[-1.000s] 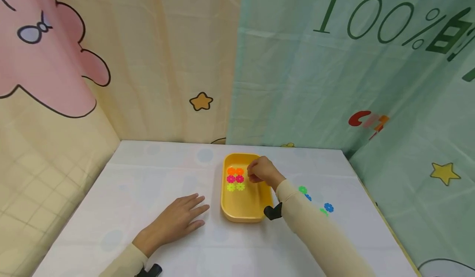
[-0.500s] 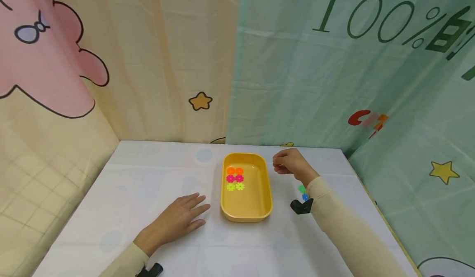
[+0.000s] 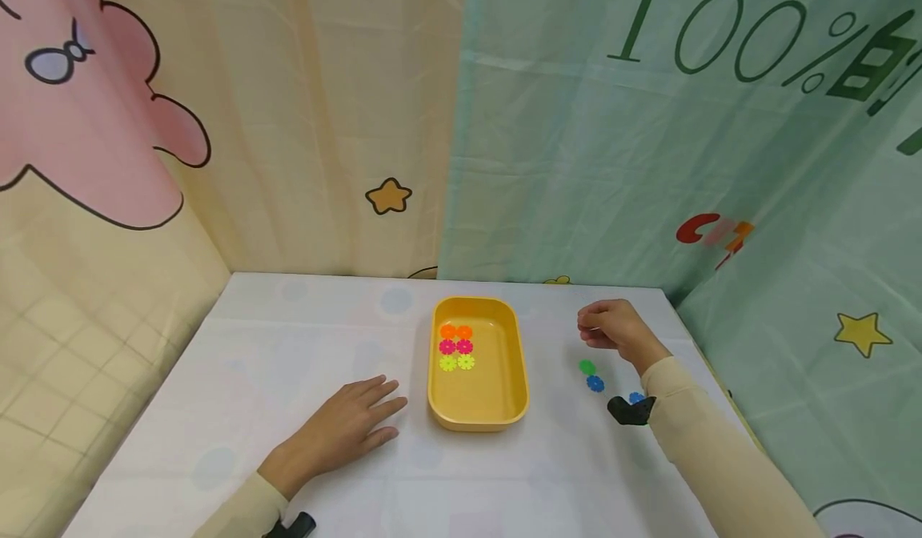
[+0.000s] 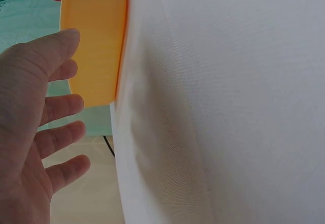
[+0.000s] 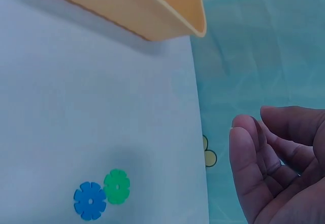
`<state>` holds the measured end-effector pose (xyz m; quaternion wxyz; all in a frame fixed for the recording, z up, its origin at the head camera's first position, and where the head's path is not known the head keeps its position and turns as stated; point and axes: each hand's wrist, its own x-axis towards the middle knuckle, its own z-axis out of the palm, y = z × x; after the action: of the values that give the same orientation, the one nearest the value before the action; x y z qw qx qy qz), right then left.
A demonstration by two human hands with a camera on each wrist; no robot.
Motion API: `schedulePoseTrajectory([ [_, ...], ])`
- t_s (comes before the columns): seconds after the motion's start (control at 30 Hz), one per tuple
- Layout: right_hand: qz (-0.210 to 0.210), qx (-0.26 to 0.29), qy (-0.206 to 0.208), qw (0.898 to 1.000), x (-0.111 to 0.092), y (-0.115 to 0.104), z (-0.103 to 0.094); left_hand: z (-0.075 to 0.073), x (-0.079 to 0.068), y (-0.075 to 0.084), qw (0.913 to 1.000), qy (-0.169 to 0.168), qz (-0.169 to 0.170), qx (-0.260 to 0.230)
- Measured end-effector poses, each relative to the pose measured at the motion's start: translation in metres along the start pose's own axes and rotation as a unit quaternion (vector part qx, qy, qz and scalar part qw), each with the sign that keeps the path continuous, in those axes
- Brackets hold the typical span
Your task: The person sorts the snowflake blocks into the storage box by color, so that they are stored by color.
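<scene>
Only head view shows the pairs in the tray [image 3: 479,406], orange flowers [image 3: 464,332] far, pink flowers [image 3: 447,347] mid, yellow flowers [image 3: 448,363] near, plus a second blue flower [image 3: 637,397] part-hidden by the black mount [image 3: 630,411]; left wrist view catches the tray's outer wall; right wrist view brings out centre holes and notched petals on the green flower [image 5: 117,196] and blue flower [image 5: 90,210]. Both flat, bright, just beside each other on the bench [image 3: 346,314], right of the tray, nearer the body than the right hand [image 3: 615,330], whose fingers are loosely curled, thumb apart from fingertips. Left hand [image 3: 349,426] just left of the tray, fingers spread, well apart from the right
</scene>
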<state>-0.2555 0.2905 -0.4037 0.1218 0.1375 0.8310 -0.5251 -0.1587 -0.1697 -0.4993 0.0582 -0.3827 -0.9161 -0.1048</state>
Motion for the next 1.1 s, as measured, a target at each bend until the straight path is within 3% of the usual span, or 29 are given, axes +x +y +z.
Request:
schedulePoseTrajectory([
  [0.27,0.01,-0.014,0.028,0.999,-0.002,0.027,-0.019,0.001,-0.001,0.0,1.0,-0.002,-0.001,0.002],
  [0.63,0.025,-0.022,0.036,0.999,-0.003,0.065,-0.034,0.004,-0.002,-0.001,1.0,0.006,0.004,0.004],
  [0.77,0.024,-0.079,0.042,0.996,-0.004,0.079,-0.043,0.003,-0.002,-0.001,1.0,0.007,0.004,0.005],
  [0.93,0.043,-0.166,0.044,0.984,-0.01,0.097,-0.055,0.004,-0.004,-0.002,0.9999,0.009,0.004,0.007],
  [1.1,0.057,-0.186,0.032,0.98,-0.015,0.109,-0.06,0.004,-0.005,-0.002,0.9999,0.008,0.002,0.008],
])
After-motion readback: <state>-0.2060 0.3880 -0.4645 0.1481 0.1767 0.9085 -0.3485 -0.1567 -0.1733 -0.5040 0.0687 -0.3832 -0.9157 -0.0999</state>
